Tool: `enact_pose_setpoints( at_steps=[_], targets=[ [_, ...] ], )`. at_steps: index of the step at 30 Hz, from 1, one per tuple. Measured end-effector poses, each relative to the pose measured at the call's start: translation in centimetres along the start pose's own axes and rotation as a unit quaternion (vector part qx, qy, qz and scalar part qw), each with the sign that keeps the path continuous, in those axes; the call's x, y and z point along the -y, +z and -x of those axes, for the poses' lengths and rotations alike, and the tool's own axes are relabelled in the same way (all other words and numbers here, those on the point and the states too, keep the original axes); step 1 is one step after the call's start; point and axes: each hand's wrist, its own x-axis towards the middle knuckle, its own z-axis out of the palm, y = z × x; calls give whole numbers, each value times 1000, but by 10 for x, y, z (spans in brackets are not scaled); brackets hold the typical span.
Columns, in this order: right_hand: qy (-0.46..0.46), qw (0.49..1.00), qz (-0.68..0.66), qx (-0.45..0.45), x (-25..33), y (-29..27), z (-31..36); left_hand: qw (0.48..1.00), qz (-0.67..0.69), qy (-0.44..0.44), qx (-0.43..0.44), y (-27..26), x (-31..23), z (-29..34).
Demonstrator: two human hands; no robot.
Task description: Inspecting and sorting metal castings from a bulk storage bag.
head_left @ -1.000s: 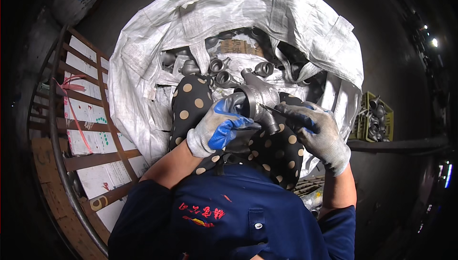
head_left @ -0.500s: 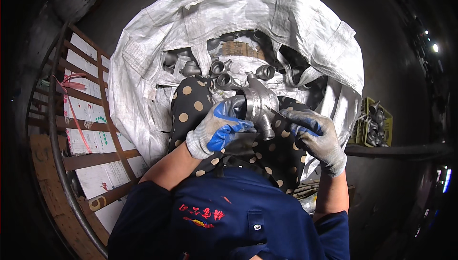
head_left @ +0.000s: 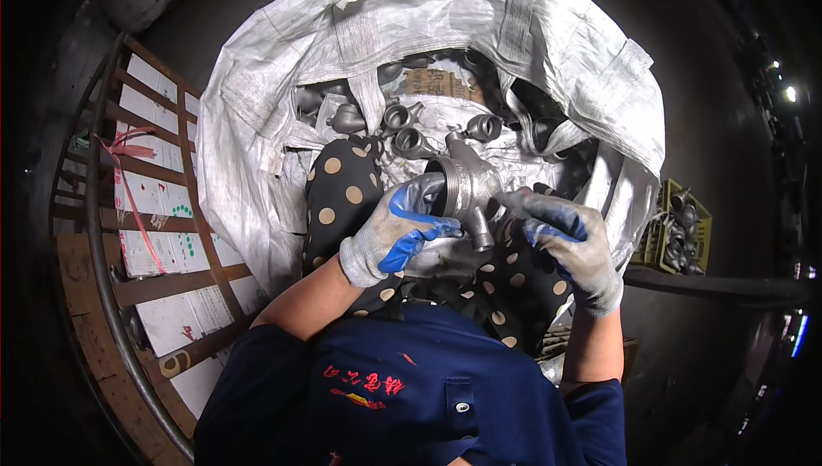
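White sacking (head_left: 591,17) backs a casting (head_left: 482,182) (mouth (head_left: 453,177) leftward, long axis away), left hand (head_left: 398,228) gripping it, right hand's (head_left: 569,235) hold unclear.

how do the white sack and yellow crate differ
The white sack is soft and crumpled; the yellow crate looks stiff. The sack is larger than the crate. The sack is central in view, the crate at the right. Both hold grey metal parts.

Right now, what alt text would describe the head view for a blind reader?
A gloved left hand holds a grey metal fitting near the wearer's knees, the gloved right hand close beside it. Beyond, more metal parts lie in a white sack.
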Motion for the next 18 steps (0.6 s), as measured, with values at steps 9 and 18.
enact_pose_setpoints(
  at_steps=[9,18],
  targets=[
    [136,959,-219,-117,-62,-6,-53,986,122,-103,-51,3,-4,-21],
    [164,887,-430,47,-74,4,-103,948,296,-112,-30,-9,7,-51]
  ],
)
